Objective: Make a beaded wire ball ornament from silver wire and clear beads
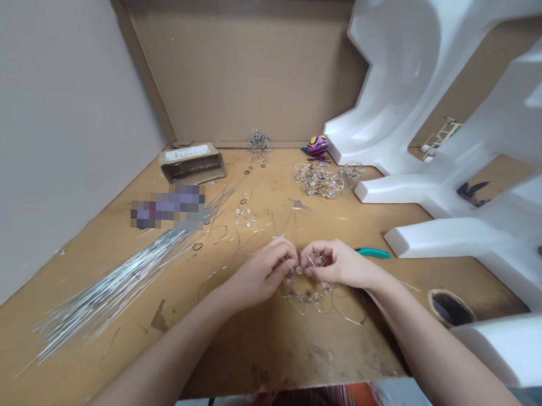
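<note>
A ring of clear beads on wire (312, 298) lies near the front of the wooden table, below both hands. My left hand (272, 267) is closed in a pinch at the ring's upper left side. Opposite it, my right hand (324, 264) pinches thin silvery wire at the upper right side. Between the fingertips of both hands shows one clear bead (299, 270). Loose wire ends curl out around the ring. Just beyond my right wrist lies a tool with a teal handle (373, 253), its other end hidden by the arm.
A bundle of straight wires (128, 280) spreads across the left. Behind it are a cardboard box (194, 167) and a blurred purple object (172, 204). Finished-looking wire-and-bead pieces (321, 180) and a colourful ball-like item (317, 145) sit farther back. White moulded shapes (413, 239) stand right, beside a table hole (450, 308).
</note>
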Tool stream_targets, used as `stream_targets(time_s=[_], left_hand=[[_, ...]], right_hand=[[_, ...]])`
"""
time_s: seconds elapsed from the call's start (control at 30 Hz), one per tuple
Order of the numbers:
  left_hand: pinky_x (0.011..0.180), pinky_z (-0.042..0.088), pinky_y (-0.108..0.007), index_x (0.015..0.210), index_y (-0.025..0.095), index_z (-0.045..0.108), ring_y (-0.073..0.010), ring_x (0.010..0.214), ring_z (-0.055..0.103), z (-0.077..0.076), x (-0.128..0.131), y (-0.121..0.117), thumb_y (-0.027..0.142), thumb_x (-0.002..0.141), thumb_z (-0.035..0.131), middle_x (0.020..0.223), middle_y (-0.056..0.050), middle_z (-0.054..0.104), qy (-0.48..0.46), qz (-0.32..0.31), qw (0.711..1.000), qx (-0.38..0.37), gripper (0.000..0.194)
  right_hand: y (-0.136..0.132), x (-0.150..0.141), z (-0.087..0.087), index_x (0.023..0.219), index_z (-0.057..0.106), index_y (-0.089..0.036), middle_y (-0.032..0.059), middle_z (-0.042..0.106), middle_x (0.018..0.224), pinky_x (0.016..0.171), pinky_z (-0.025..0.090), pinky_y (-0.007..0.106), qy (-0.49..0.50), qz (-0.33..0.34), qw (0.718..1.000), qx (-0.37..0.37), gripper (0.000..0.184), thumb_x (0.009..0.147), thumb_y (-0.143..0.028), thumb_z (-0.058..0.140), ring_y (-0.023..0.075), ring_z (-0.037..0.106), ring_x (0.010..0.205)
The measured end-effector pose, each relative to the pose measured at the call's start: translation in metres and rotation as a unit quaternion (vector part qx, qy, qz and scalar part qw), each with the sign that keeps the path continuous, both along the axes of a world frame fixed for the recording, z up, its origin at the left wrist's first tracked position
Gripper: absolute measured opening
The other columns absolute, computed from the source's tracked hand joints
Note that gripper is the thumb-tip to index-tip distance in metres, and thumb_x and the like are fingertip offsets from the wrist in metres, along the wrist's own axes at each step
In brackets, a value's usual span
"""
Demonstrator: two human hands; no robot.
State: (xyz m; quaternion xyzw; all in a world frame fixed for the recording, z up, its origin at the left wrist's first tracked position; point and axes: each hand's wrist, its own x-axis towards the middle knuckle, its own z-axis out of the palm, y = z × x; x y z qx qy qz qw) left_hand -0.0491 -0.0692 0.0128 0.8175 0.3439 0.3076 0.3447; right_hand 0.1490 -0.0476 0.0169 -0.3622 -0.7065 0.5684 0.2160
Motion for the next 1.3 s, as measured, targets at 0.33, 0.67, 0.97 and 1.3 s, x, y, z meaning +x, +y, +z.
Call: stream_targets(time_s=[0.33, 0.67, 0.97, 1.3], left_hand=[[0.071, 0.042, -0.026, 0.083, 0.019, 0.060, -0.0130, 0.076, 0.052, -0.007, 0.005, 0.003, 0.026, 0.087, 0.046, 0.081, -0.003, 0.058, -0.035, 0.063, 0.997, 0.041, 0.017], [0.076, 0.040, -0.026, 0.081, 0.017, 0.055, -0.0132, 0.082, 0.048, 0.000, 0.009, -0.001, 0.023, 0.091, 0.037, 0.084, -0.003, 0.048, -0.051, 0.033, 0.998, 0.035, 0.021], [0.075, 0.039, -0.025, 0.080, 0.017, 0.051, -0.0130, 0.080, 0.046, 0.002, 0.004, -0.001, 0.022, 0.091, 0.035, 0.084, -0.002, 0.046, -0.019, 0.005, 0.999, 0.033, 0.020], [0.077, 0.039, -0.027, 0.079, 0.017, 0.054, -0.0144, 0.083, 0.046, 0.006, -0.001, 0.003, 0.025, 0.090, 0.036, 0.087, -0.004, 0.047, -0.016, -0.055, 0.998, -0.009, 0.023]], right_hand=[[-0.001, -0.001, -0.005, 0.079, 0.056, -0.017, -0.0051, 0.045, 0.061, 0.053, 0.035, 0.020, -0.024, -0.079, 0.991, 0.106, 0.011, 0.069, -0.022, 0.058, 0.0074, 0.040, 0.055], [-0.003, -0.004, 0.002, 0.075, 0.055, -0.017, -0.0054, 0.045, 0.057, 0.047, 0.035, 0.020, 0.012, -0.066, 0.997, 0.049, 0.010, 0.067, -0.022, 0.055, 0.0069, 0.041, 0.048], [-0.002, 0.001, 0.002, 0.081, 0.054, -0.016, -0.0036, 0.049, 0.064, 0.053, 0.037, 0.021, -0.002, -0.010, 0.999, 0.036, 0.013, 0.068, -0.017, 0.055, 0.0074, 0.044, 0.055], [-0.002, -0.001, -0.008, 0.078, 0.054, -0.016, -0.0045, 0.048, 0.063, 0.052, 0.035, 0.020, -0.010, -0.004, 0.998, 0.059, 0.010, 0.068, -0.015, 0.056, 0.0065, 0.041, 0.055]])
